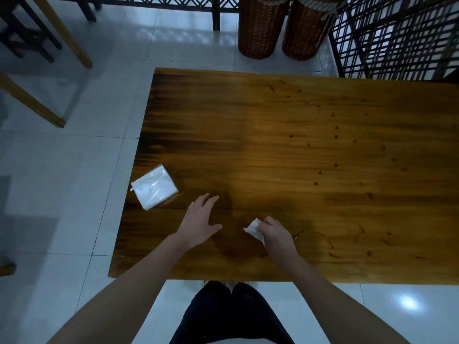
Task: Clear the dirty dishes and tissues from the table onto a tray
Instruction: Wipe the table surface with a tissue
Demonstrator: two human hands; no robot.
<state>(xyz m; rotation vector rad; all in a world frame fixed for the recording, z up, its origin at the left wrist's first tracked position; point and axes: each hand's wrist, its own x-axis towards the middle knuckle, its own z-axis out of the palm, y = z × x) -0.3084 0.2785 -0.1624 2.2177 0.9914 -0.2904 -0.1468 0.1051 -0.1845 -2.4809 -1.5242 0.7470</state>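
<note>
— At the near edge of the table (pixel 273 108): right hand (pixel 275 235) has its fingers curled round a crumpled tissue (pixel 253 229), white end poking out of the grip. It's low over the wood, can't tell if it touches.
— Left hand (pixel 198 219)?
— Flat, palm down, fingers straight and a bit spread, holding nothing. Sits between the tissue and the tissue pack (pixel 154 186) by the left edge. Both forearms reach straight in from the body.
— Handling?
— Tissue's near weightless, soft, squashes to any shape. If it has soaked up any of the wet spots (pixel 335 165) on the right side it'll tear easily, so I'd bunch it whole, not pull a corner. Tissue pack looks light with slick film; take it across the short sides.
— Tray? Dishes?
— Can't see either.
</note>
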